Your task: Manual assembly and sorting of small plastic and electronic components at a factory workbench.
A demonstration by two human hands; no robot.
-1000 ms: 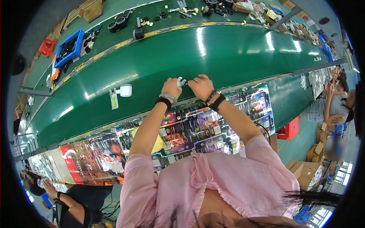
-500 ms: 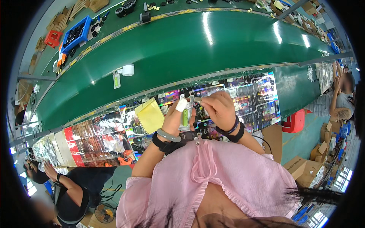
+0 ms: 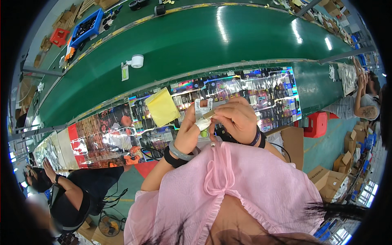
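Both hands had drawn back from the long green conveyor belt (image 3: 196, 45) toward the chest since a second earlier. At this moment the left hand (image 3: 188, 131) and the right hand (image 3: 233, 118) were closed together on a small silvery-grey metal bracket (image 3: 203, 109), held upright between them above the glossy printed sheets (image 3: 245, 87) on the bench edge. A yellow square pad (image 3: 162, 107) lay just beside the left hand, and a white tape roll (image 3: 137, 61) sat on the belt.
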